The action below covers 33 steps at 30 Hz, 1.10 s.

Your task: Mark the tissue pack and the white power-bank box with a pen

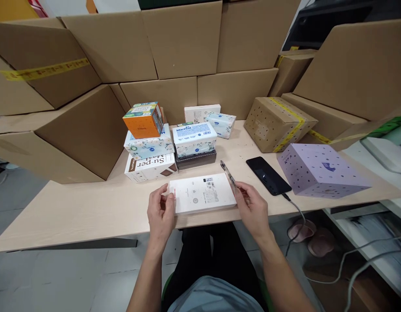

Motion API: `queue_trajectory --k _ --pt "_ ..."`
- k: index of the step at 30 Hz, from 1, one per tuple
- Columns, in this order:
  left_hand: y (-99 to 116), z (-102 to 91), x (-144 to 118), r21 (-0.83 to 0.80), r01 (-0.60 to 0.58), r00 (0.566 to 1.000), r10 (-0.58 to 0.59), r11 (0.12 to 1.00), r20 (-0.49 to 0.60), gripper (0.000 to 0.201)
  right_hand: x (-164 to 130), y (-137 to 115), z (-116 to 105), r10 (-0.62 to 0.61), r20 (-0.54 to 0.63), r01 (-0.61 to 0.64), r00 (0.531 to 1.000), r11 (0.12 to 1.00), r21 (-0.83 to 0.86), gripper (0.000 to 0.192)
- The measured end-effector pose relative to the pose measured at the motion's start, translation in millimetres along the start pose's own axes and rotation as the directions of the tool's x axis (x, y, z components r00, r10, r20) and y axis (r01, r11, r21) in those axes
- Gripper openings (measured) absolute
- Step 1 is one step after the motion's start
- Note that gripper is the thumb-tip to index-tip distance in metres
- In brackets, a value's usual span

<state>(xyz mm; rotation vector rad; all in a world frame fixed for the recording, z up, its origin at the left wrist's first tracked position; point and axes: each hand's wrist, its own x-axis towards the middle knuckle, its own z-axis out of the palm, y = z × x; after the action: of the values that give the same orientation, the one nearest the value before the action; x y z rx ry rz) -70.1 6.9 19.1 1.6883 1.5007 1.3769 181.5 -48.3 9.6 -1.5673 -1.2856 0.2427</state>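
Observation:
A flat white box (203,193) with small printed text and symbols lies on the table in front of me. At its left end is my left hand (160,210), fingers curved and apart, with the thumb against or very near the box edge. My right hand (252,208) pinches a pen (229,173) between thumb and fingers beside the right end of the box. The pen points away from me, with a clear or patterned barrel. Whether the right hand also touches the box, I cannot tell.
Behind stand stacked tissue packs (194,138), an orange box (143,121) and a white-and-brown box (151,167). Right of my hand lie a cabled black phone (268,175), a lilac box (320,171) and a taped dotted carton (275,123). Large cardboard boxes (184,43) wall the table.

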Motion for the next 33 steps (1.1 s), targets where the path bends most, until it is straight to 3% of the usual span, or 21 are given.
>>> queue_trajectory --k 3,7,10,14,16,19,21,24,28,33 --pt "0 -0.6 -1 0.019 -0.114 0.993 0.115 0.993 -0.027 0.029 24 4 -6 -0.065 -0.041 0.053 0.997 0.967 -0.248 0.031" --pt "-1 -0.8 -4 0.049 -0.238 0.971 0.237 0.970 0.033 0.022 56 4 -3 0.022 0.182 0.082 0.983 0.833 -0.547 0.028" --pt "-1 0.1 -5 0.145 -0.356 0.934 0.347 0.923 0.087 0.019 68 3 4 0.126 0.263 0.051 0.956 0.816 -0.576 0.019" --pt "4 4.3 -8 0.313 -0.524 0.848 0.519 0.792 0.104 0.014 72 4 3 0.149 0.230 0.004 0.962 0.831 -0.556 0.017" --pt "11 9.6 -12 0.359 -0.580 0.804 0.583 0.731 0.113 0.016 72 3 -4 0.141 0.143 -0.057 0.980 0.879 -0.473 0.016" --pt "25 22.9 -21 0.356 -0.654 0.745 0.650 0.668 0.149 0.023 70 -6 -12 0.176 0.003 -0.176 0.984 0.983 -0.043 0.020" --pt "35 34.9 -27 0.340 -0.688 0.716 0.676 0.641 0.174 0.025 66 -16 -10 0.203 -0.005 -0.194 0.979 0.945 0.264 0.021" --pt "43 53.5 -34 0.333 -0.706 0.702 0.677 0.625 0.219 0.025 60 -28 3 0.185 0.035 -0.178 0.982 0.853 0.491 0.016" --pt "41 69.0 -37 0.397 -0.698 0.712 0.640 0.596 0.290 0.030 55 -32 27 0.172 0.089 -0.193 0.981 0.814 0.547 0.021" --pt "37 70.4 -38 0.424 -0.706 0.703 0.635 0.567 0.320 0.036 50 -28 38 0.160 0.050 -0.167 0.986 0.926 0.338 0.015"
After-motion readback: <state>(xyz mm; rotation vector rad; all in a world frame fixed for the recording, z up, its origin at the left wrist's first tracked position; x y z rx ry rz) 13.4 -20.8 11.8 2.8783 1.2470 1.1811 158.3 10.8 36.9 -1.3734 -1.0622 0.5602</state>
